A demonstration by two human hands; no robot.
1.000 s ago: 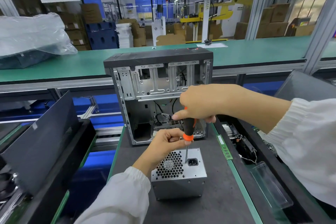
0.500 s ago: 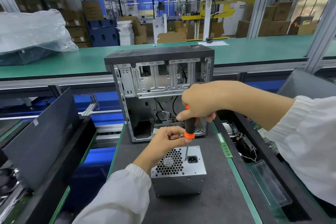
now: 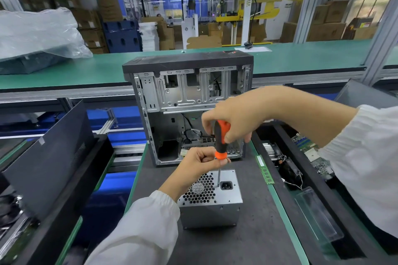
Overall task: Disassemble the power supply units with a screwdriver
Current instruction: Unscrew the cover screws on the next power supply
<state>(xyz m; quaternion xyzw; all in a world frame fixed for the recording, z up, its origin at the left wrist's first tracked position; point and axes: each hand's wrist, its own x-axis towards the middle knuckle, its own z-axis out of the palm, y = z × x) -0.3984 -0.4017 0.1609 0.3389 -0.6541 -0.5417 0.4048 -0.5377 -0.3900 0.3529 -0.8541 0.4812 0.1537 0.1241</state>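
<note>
Careful: your right hand (image 3: 234, 118) grips the screwdriver (image 3: 220, 139), left hand (image 3: 199, 162) pinches its collar; tilt and the tip skips off the power supply unit (image 3: 210, 202).

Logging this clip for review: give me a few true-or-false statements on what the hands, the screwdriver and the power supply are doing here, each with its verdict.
1. The right hand grips the screwdriver handle. True.
2. The left hand lies flat on the table. False: it pinches the screwdriver near the orange collar.
3. The screwdriver tip meets the power supply beside its socket. True.
4. The power supply sits inside the computer case. False: it stands on the mat in front.
</note>
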